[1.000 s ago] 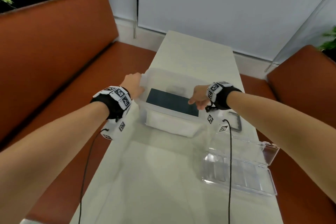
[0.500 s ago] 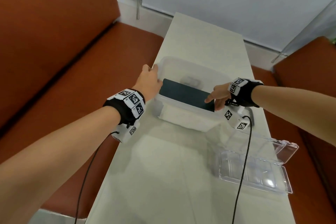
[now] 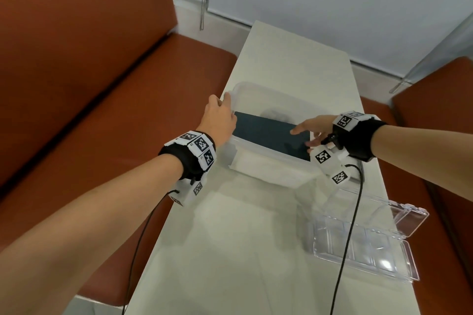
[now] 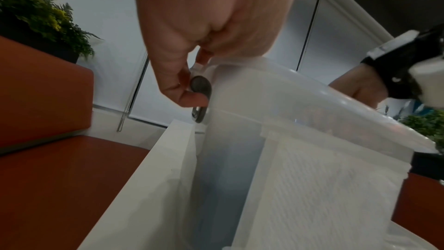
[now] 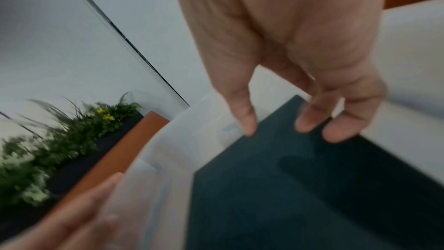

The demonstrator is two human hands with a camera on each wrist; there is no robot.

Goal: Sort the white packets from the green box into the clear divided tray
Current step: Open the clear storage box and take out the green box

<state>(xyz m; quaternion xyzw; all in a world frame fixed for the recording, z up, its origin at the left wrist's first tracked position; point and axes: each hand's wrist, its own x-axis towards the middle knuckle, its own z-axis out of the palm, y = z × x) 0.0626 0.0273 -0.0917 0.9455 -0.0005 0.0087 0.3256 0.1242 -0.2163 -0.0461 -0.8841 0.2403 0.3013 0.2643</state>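
A dark green box [image 3: 266, 133] lies flat inside a translucent plastic bin [image 3: 256, 89] in the middle of the white table. My left hand [image 3: 220, 112] grips the bin's left rim; in the left wrist view its fingers [image 4: 192, 98] curl round the rim of the bin [image 4: 288, 86]. My right hand [image 3: 307, 133] reaches into the bin with thumb and fingers spread loosely over the right end of the green box [image 5: 288, 187], holding nothing. The clear divided tray [image 3: 358, 245] lies with its lid open at the near right. No white packets show.
The narrow white table [image 3: 230, 250] runs between two orange-brown benches [image 3: 76, 84]. A white ribbed sheet [image 4: 324, 187] shows through the bin's front wall. Black cables [image 3: 350, 225] hang from both wrists; the right one crosses the tray.
My right hand has left the bin's right rim and moved in over the green box, its fingers spreading. My left hand keeps its hold on the left rim.
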